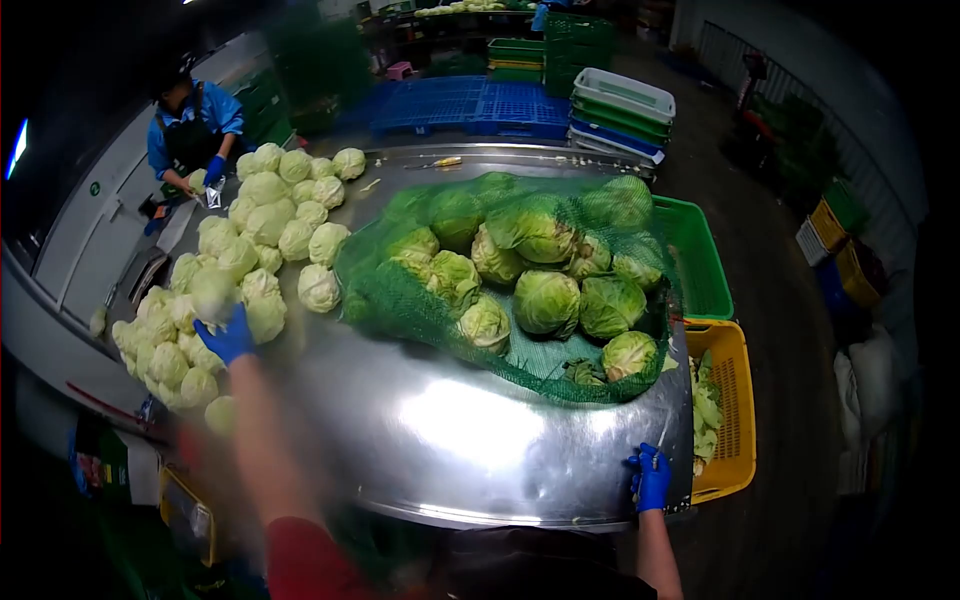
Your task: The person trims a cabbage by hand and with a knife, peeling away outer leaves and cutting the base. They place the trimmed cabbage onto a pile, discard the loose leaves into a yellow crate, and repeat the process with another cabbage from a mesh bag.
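Observation:
My left hand [228, 336], in a blue glove, is at the pile of pale trimmed cabbages [268, 222] on the left of the metal table. Its fingers are against a blurred cabbage [212, 292] over the pile. At the table's front right, my right hand [651, 480], also blue-gloved, is closed around a small knife [662, 432] whose thin blade points away from me. Between the hands and farther back lies a green mesh sack [400, 300], its mouth towards me. Greener, leafy cabbages [546, 302] lie inside it.
Along the right edge stand a green crate [700, 258] and a yellow crate [738, 405] with leaf scraps. Another knife [446, 162] lies at the table's far edge. A co-worker [195, 125] in blue sleeves handles a cabbage at far left. Stacked crates [622, 95] stand behind.

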{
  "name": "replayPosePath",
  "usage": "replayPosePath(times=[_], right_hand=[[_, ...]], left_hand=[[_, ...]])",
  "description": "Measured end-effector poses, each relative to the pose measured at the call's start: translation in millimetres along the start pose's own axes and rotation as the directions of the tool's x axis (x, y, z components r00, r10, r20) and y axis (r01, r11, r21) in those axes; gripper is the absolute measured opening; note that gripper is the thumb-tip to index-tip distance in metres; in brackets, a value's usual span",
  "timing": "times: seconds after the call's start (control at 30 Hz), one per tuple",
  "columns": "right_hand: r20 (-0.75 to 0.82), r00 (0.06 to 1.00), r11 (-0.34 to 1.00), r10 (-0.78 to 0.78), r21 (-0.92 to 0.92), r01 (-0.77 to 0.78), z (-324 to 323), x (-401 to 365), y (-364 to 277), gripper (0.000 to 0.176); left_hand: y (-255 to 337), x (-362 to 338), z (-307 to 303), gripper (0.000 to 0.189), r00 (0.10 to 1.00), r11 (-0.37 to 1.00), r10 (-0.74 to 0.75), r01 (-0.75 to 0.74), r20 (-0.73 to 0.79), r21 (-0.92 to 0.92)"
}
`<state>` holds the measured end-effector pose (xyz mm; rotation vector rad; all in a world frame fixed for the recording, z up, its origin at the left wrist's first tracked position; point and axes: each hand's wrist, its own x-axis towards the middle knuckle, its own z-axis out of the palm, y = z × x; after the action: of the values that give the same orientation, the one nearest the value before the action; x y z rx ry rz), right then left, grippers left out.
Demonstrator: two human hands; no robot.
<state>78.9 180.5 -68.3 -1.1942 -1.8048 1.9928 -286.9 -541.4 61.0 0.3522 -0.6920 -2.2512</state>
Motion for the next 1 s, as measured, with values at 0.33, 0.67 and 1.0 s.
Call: replayPosePath(times=[0.33,0.67,1.0], right_hand=[[0.047,0.997,0.998,0.064,0.021,-0.065,40.9,-19.3,17.7,0.02],[0.105,0.994,0.997,-0.017,0.075,0.009,20.1,-8.1,28.9,0.024],[0.112,0.646,0.635,-0.755,-0.119,0.763,35.7,70.0,-43.7,0.027]], left_hand=[[-101.7,-109.5,40.6,0.051,0.641,0.739,-0.644,0.378,0.418,0.558],[-149.2,-285.3,75.9,0.034,0.733,0.702,-0.363,-0.191,0.575,0.686],[-250.2,-493.2,100.9,0.034,0.453,0.678,-0.688,0.122,0.567,0.725]])
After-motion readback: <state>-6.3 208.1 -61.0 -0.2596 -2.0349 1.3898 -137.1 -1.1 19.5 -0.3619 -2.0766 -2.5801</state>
